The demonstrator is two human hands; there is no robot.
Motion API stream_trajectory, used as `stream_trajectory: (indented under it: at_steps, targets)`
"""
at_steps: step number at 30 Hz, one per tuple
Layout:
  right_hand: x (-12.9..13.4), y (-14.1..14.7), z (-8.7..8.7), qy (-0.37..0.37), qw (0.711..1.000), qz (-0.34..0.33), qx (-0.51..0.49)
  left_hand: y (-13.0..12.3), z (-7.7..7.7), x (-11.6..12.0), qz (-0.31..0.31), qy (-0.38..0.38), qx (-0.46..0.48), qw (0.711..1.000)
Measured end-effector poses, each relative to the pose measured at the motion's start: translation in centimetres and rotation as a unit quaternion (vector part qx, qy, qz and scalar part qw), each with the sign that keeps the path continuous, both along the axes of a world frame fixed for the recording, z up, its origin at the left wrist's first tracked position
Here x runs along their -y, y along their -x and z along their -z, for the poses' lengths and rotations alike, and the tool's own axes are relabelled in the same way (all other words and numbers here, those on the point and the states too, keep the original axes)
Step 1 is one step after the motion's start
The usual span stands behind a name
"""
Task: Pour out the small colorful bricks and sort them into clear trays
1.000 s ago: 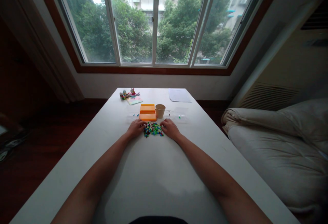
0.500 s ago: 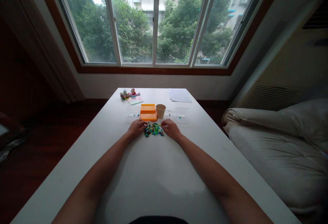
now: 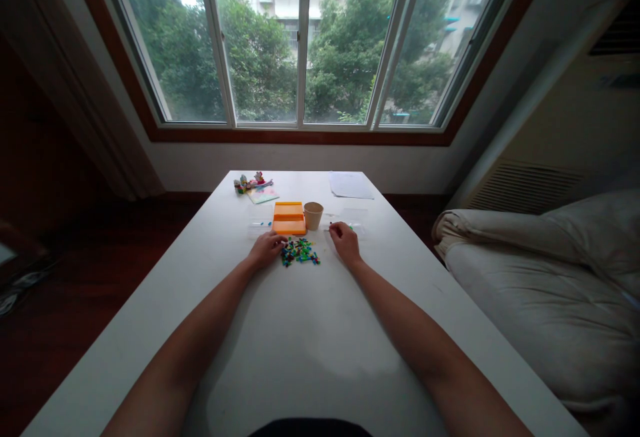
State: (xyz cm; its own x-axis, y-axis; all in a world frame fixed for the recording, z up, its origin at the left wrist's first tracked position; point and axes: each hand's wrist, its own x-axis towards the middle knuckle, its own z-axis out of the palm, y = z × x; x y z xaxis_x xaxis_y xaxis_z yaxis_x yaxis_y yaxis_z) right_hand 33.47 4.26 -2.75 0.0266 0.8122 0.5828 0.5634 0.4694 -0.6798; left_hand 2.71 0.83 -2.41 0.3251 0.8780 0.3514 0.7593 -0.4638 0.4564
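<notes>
Now off the loose heap of tiny multicoloured pieces (image 3: 300, 251), the right hand (image 3: 345, 242), fingertips narrowed, reaches a clear plastic tray (image 3: 357, 215), leaving the curled left hand (image 3: 267, 248) there (either's grip unclear).

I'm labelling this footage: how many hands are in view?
2: the left hand at the left edge of the small colourful pieces, the right hand right of them, near the brown cup. No others show.

Small pieces (image 3: 301, 251) in green, blue, dark red and other colours lie in a loose, uneven heap just below the centre of the frame, many touching or overlapping. A clear tray (image 3: 361, 222) lies flat right of centre, a green piece (image 3: 351, 228) showing in it
</notes>
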Motion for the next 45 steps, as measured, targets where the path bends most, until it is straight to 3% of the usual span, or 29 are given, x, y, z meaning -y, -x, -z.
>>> stream_trajectory:
  at_steps: [8, 18, 24, 29, 34, 45]
  targets:
    - [-2.9, -4.0, 0.9, -0.007, 0.985, 0.126, -0.119, 0.1, -0.2, -0.1, 0.002, 0.005, -0.007, 1.0]
    - [-4.2, -5.1, 2.2, 0.046, 0.961, 0.13, -0.239, -0.1, -0.3, 0.0, 0.003, 0.005, -0.019, 1.0]
    - [-2.7, -3.6, 1.6, 0.058, 0.982, 0.101, -0.151, -0.2, -0.6, 0.1, -0.001, 0.008, -0.018, 1.0]
    - [-0.9, -1.3, 1.0, 0.076, 0.997, -0.011, -0.001, -0.3, -0.6, 0.2, -0.008, 0.012, -0.013, 1.0]
    - [0.4, 0.3, 0.5, 0.058, 0.983, -0.105, 0.138, -0.1, -0.5, 0.1, -0.002, 0.008, -0.012, 1.0]
    - [0.6, 0.2, 0.2, 0.054, 0.967, -0.134, 0.212, -0.1, -0.2, -0.1, -0.001, 0.008, -0.015, 1.0]
